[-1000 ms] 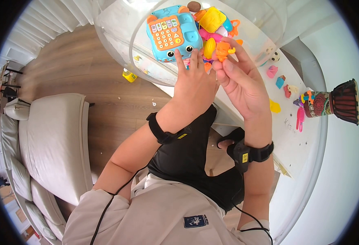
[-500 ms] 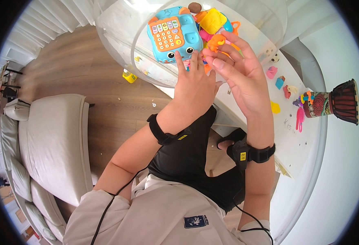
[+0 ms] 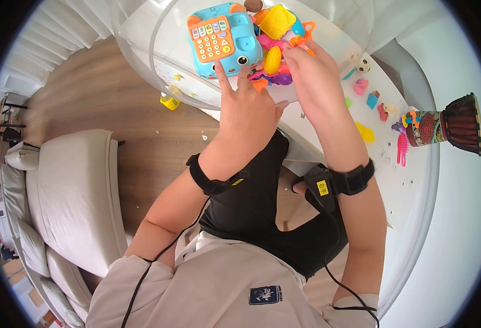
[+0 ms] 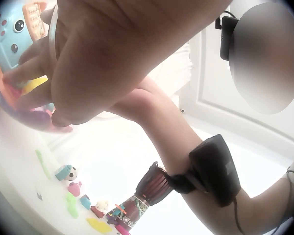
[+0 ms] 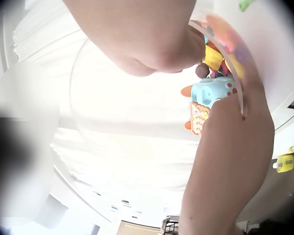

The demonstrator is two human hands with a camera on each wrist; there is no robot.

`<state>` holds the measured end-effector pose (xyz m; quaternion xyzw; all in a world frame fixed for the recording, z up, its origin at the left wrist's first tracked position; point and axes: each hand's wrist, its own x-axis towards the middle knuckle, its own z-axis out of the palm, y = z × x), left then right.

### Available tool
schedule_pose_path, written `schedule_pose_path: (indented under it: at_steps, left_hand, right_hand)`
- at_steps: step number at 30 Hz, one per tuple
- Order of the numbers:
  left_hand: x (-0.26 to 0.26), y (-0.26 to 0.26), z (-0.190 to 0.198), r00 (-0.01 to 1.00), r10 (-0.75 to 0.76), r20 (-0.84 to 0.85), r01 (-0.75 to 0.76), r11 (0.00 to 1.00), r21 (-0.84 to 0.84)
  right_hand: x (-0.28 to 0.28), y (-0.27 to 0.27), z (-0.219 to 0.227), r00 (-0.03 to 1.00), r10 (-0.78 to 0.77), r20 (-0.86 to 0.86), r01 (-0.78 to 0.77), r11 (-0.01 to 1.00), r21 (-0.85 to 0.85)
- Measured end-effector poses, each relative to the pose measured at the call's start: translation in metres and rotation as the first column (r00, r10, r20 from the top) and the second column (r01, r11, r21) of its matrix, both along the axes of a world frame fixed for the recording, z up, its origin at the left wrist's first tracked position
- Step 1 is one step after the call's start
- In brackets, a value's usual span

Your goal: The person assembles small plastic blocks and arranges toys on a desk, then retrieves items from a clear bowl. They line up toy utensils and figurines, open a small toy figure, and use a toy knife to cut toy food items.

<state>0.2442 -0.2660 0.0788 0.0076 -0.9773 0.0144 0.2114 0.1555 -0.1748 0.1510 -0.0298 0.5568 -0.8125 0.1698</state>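
Observation:
In the head view, a blue toy phone [image 3: 240,41] with an orange keypad sits inside a clear round bowl [image 3: 151,54]. Beside it lie a yellow corn-like toy [image 3: 272,60], a yellow toy tub [image 3: 277,22] and a purple piece [image 3: 282,78]. My left hand [image 3: 248,109] reaches over the bowl's near rim, its fingers straight and spread at the phone's front. Down among the colourful toys is my right hand [image 3: 318,82], back facing up. Orange plastic [image 3: 297,40] shows right at its fingers; I cannot tell whether it holds any. Its fingertips are mostly hidden.
On the white table [image 3: 385,186] to the right lie a small soccer ball [image 3: 363,65], several small toys and a pink brush [image 3: 402,148]. A drum [image 3: 462,124] lies on its side there. A yellow bottle [image 3: 169,101] and sofa [image 3: 76,180] are at left.
My right hand has turned its back up and gone down among the toys; the orange animal toy that it pinched is no longer clearly seen. My left hand stays at the phone.

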Motion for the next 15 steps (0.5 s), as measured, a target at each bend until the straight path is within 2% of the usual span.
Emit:
schedule_pose_path:
  at_steps: [1, 3, 4, 6, 7, 8, 9, 10, 12, 13, 15]
  left_hand:
    - [0.001, -0.001, 0.0, 1.0, 0.003, 0.009, -0.003, 1.0, 0.0]
    - [0.003, -0.003, 0.0, 1.0, 0.001, 0.018, -0.001, 1.0, -0.001]
    - [0.003, -0.004, -0.001, 1.0, -0.004, 0.009, 0.004, 1.0, 0.007]
    - [0.005, -0.003, 0.003, 1.0, -0.008, 0.0, 0.008, 1.0, 0.016]
    - [0.007, -0.003, 0.008, 0.995, 0.004, 0.096, -0.005, 1.0, 0.012]
    - [0.009, -0.004, 0.011, 0.981, 0.019, 0.192, -0.02, 1.0, 0.007]
    - [0.01, -0.005, 0.011, 0.982, 0.022, 0.19, -0.023, 1.0, 0.006]
    - [0.01, -0.005, 0.009, 0.987, 0.015, 0.159, -0.017, 1.0, 0.011]
    - [0.009, -0.006, 0.003, 0.993, -0.005, 0.12, 0.003, 1.0, 0.015]
    - [0.01, -0.008, -0.001, 0.994, -0.027, 0.106, 0.024, 0.999, 0.03]
    - [0.013, -0.011, 0.001, 0.995, -0.053, 0.089, 0.049, 0.998, 0.04]
  right_hand:
    - [-0.005, -0.001, -0.004, 1.0, -0.003, 0.0, 0.003, 1.0, -0.002]
    - [-0.013, -0.002, -0.012, 0.99, 0.123, -0.076, -0.1, 0.963, 0.252]
    - [-0.013, -0.001, -0.016, 0.99, 0.119, -0.077, -0.096, 0.963, 0.251]
    - [-0.006, -0.004, -0.013, 0.958, 0.23, -0.171, -0.124, 0.87, 0.478]
    - [-0.01, -0.002, -0.021, 0.958, 0.232, -0.172, -0.125, 0.869, 0.479]
    - [-0.012, 0.0, -0.028, 0.844, 0.452, -0.288, -0.176, 0.741, 0.648]
    - [-0.014, 0.0, -0.034, 0.672, 0.657, -0.341, -0.166, 0.583, 0.796]
    - [-0.015, 0.004, -0.04, 0.672, 0.657, -0.343, -0.165, 0.583, 0.795]
    - [-0.005, 0.004, -0.029, 0.574, 0.809, -0.124, -0.127, 0.238, 0.963]
    - [-0.005, 0.006, -0.031, 0.582, 0.803, -0.127, -0.12, 0.239, 0.963]
    - [-0.005, 0.007, -0.04, 0.51, 0.84, -0.186, 0.011, 0.21, 0.978]
